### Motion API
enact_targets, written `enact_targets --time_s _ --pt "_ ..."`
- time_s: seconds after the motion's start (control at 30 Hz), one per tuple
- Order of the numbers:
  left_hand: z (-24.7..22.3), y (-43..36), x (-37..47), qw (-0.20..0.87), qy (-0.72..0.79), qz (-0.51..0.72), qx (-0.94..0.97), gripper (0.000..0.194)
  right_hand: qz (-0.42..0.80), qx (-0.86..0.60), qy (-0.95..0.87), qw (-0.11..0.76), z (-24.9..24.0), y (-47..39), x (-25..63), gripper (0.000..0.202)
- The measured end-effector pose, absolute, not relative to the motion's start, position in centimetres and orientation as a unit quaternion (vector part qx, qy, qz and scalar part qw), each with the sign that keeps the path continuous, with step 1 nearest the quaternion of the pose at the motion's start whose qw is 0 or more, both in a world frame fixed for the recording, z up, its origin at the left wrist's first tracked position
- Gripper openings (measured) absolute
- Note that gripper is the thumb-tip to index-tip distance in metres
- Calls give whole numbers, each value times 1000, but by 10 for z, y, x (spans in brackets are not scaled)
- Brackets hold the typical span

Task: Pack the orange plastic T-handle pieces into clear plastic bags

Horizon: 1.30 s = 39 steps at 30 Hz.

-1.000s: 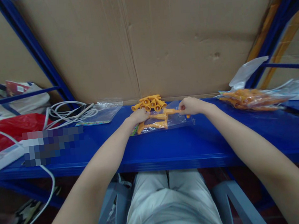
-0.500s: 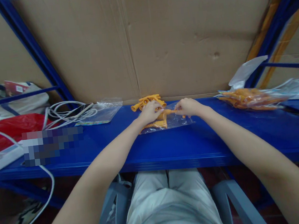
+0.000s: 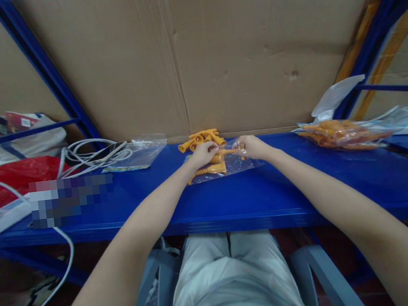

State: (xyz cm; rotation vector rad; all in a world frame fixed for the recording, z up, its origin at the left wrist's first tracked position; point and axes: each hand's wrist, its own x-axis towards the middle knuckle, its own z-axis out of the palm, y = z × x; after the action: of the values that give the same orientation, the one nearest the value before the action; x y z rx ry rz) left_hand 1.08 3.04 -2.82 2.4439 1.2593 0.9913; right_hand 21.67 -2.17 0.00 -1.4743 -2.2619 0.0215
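A clear plastic bag [image 3: 237,165] lies on the blue table with several orange-yellow plastic pieces [image 3: 216,169] in its left part. My left hand [image 3: 203,155] rests over that part, thumb and fingers pinched together at the bag's film. Closed around the right end of a slim orange-yellow plastic piece [image 3: 230,151] is my right hand [image 3: 253,146]. This piece points left, its far end close to my left fingertips. Whether it is under the film I cannot tell. Just behind my left hand sits a pile of flared orange-yellow pieces [image 3: 197,140].
To the right lies a filled bag of orange pieces [image 3: 338,134]. A flat clear bag [image 3: 145,152] and coiled white cables [image 3: 93,153] are at the left, beside a red bag [image 3: 18,176]. Cardboard [image 3: 216,63] stands behind the blue table [image 3: 232,204].
My right hand has shifted slightly left, and the slim orange-yellow piece now shows plainly between my hands. My left hand has gone from lying flatter to a pinch.
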Motion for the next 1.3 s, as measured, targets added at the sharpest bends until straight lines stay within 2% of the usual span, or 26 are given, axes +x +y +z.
enact_targets --time_s 0.13,0.23,0.33,0.4,0.5,0.67,0.83,0.97,1.13,1.3 --pt "-23 33 9 117 453 365 805 13 46 -487 -803 340 -10 -11 213 20" --pt "-19 33 7 129 461 393 785 14 85 -517 -739 423 -16 -6 205 22" --pt "-17 31 7 153 451 407 780 14 216 -542 -667 464 -19 -8 196 30" --pt "-17 31 9 165 440 411 781 13 313 -535 -631 466 -19 -12 192 37" --pt "-19 30 11 174 426 415 785 11 372 -525 -607 466 -15 -20 190 39" --pt "-21 32 12 191 412 414 789 11 394 -500 -611 471 -13 -24 192 37" --pt "-21 33 13 197 415 407 789 12 420 -509 -578 480 -20 -19 190 26" --pt "-16 36 10 165 427 415 787 11 439 -506 -559 488 -23 -18 188 23" --pt "-4 37 -7 124 514 425 734 13 448 -507 -550 490 -21 -19 188 22" --pt "5 25 -20 144 479 323 804 20 443 -517 -539 496 -21 -18 190 24"
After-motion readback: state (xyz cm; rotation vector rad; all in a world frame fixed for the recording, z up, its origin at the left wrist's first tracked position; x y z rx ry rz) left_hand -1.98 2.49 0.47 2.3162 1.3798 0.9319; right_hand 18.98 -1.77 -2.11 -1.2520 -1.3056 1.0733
